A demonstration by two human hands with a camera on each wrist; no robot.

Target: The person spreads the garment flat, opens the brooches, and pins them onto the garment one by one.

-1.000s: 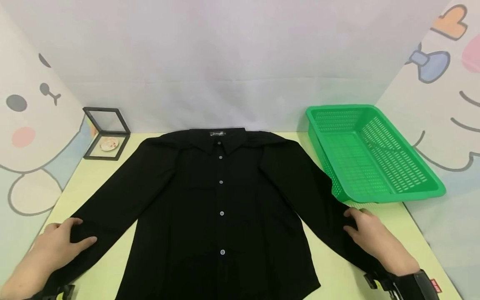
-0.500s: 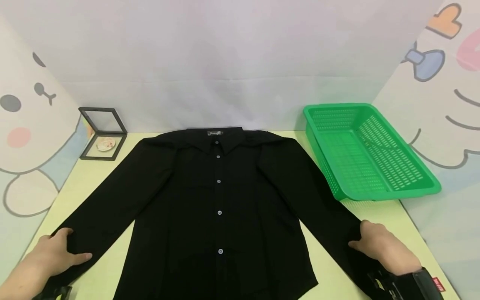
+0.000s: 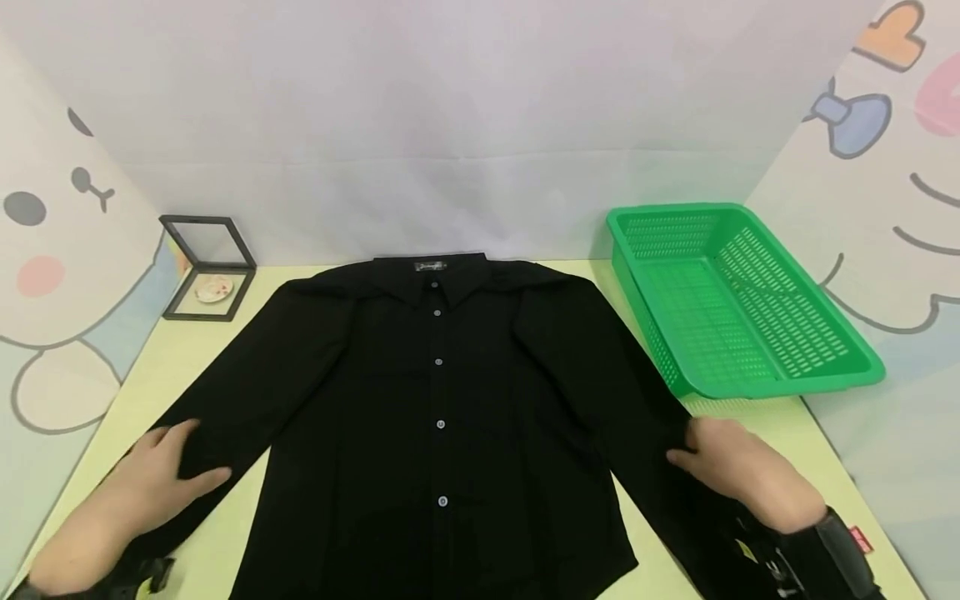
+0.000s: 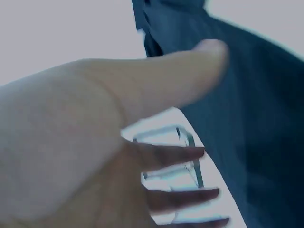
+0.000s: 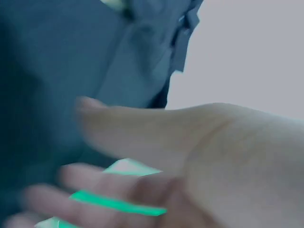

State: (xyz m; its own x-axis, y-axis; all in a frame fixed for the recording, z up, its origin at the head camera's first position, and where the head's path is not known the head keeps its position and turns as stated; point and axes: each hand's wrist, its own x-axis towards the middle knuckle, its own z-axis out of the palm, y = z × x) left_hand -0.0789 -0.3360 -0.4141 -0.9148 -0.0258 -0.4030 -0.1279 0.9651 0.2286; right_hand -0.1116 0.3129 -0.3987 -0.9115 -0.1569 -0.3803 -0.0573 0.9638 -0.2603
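A black button-up shirt (image 3: pixel 390 417) lies spread face up, collar at the far side and both sleeves angled out toward the near corners. Over the left-side sleeve is my left hand (image 3: pixel 146 483), thumb and fingers spread apart with no cloth between them. The left wrist view shows this thumb (image 4: pixel 175 78) stretched across the dark fabric. My right hand (image 3: pixel 750 471) is at the other sleeve, fingers loosely extended; in the right wrist view its thumb (image 5: pixel 128 123) stands apart from the blurred fingers. The shirt's lower hem runs out of the head view.
A green plastic basket (image 3: pixel 750 387) stands at the back right, close beside the sleeve. At the back left is a black-framed case (image 3: pixel 202 317) standing open, holding a small round patterned object (image 3: pixel 214 288). White and cartoon-printed panels enclose the pale yellow table (image 3: pixel 810 433).
First both hands slid outward and down along the sleeves. Since then my left hand has moved up and to the right, and my right hand up and slightly left. The shirt stays nearly in place.
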